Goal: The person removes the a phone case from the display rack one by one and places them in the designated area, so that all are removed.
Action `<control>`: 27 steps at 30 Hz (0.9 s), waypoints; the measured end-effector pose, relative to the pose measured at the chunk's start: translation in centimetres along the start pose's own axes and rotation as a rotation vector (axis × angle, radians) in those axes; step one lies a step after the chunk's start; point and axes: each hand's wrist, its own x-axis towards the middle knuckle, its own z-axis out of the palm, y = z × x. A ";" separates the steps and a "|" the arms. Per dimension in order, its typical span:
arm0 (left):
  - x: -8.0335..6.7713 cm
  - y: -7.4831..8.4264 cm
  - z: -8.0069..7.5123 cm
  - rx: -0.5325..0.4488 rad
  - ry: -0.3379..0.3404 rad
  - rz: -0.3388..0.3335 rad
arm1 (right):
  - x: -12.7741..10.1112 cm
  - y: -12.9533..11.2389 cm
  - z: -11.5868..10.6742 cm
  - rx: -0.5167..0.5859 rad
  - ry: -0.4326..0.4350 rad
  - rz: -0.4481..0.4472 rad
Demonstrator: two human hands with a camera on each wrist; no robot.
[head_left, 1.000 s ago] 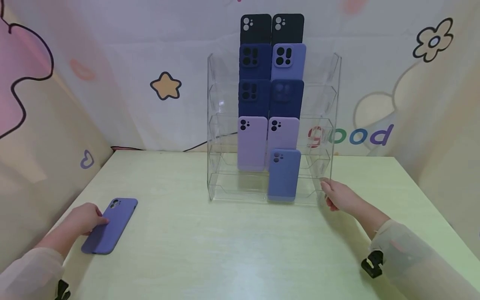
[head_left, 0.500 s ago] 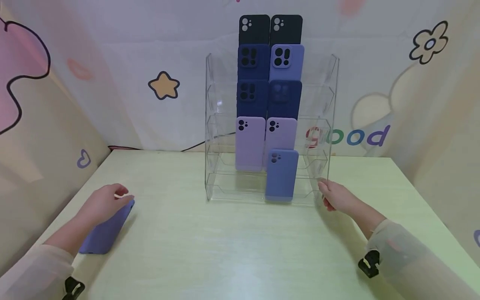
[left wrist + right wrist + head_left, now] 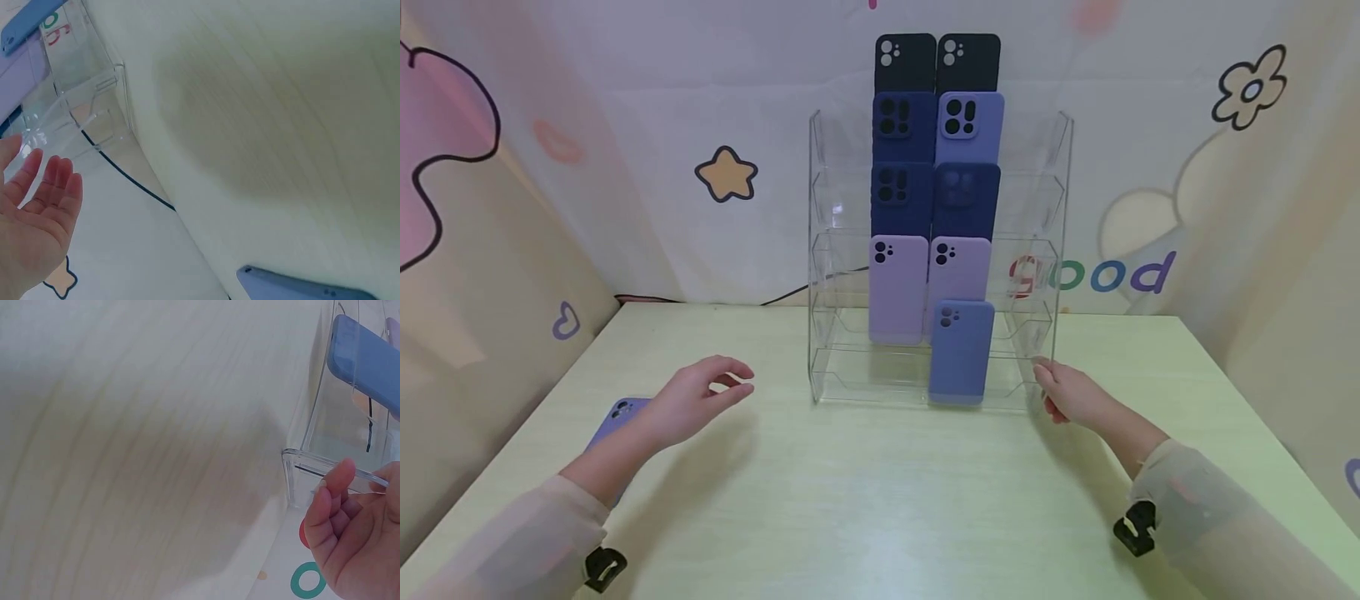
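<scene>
I see the table (image 3: 865, 500) filling the lower half of the head view. At its centre stands the clear rack (image 3: 831, 250), with phone cases in two columns; the lowest one, a blue case (image 3: 961, 352), sits in the bottom row on the right column.

My right hand (image 3: 1071, 392) is at the lower right corner of the rack. In the right wrist view its fingers (image 3: 334, 487) are curled against the clear edge of the rack, thumb side hidden, so it looks like a light grip on that corner.

My left hand (image 3: 696, 398) hovers above the table, left of the rack and apart from it. It holds nothing; the fingers are relaxed and a little spread, as the left wrist view shows (image 3: 37, 212).

The loose case (image 3: 617, 414) lies flat on the table at the lower left, partly hidden behind my left forearm, not touched by the hand.
</scene>
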 end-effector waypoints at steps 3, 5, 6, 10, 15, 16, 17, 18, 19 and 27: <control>0.7 0.3 0.7 -0.036 0.003 0.009 | -0.1 0.0 0.0 -0.004 -0.004 0.010; 1.2 0.6 1.2 -0.069 -0.005 0.000 | -0.1 0.0 0.0 -0.008 -0.003 0.010; 1.4 0.8 1.5 -0.091 -0.008 -0.003 | -0.1 0.0 0.0 -0.008 -0.002 0.008; 2.6 1.6 2.7 -0.151 -0.027 -0.001 | -0.1 -0.1 0.1 -0.005 0.002 -0.006; 4.0 3.2 4.2 -0.217 -0.053 0.029 | -0.1 0.1 0.1 0.001 0.006 -0.005; 4.2 3.5 4.5 -0.233 -0.060 0.034 | -0.1 0.1 0.1 -0.001 0.010 -0.008; 4.5 3.8 4.8 -0.250 -0.064 0.037 | -0.1 0.1 0.1 -0.002 0.012 -0.007; 4.8 4.1 5.1 -0.264 -0.068 0.042 | -0.1 0.1 0.1 -0.003 0.016 -0.013; 5.0 4.4 5.4 -0.282 -0.072 0.044 | -0.1 0.1 0.1 -0.002 0.020 -0.018; 7.4 6.3 7.6 -0.449 -0.108 0.032 | -0.1 0.0 0.1 0.008 0.010 0.006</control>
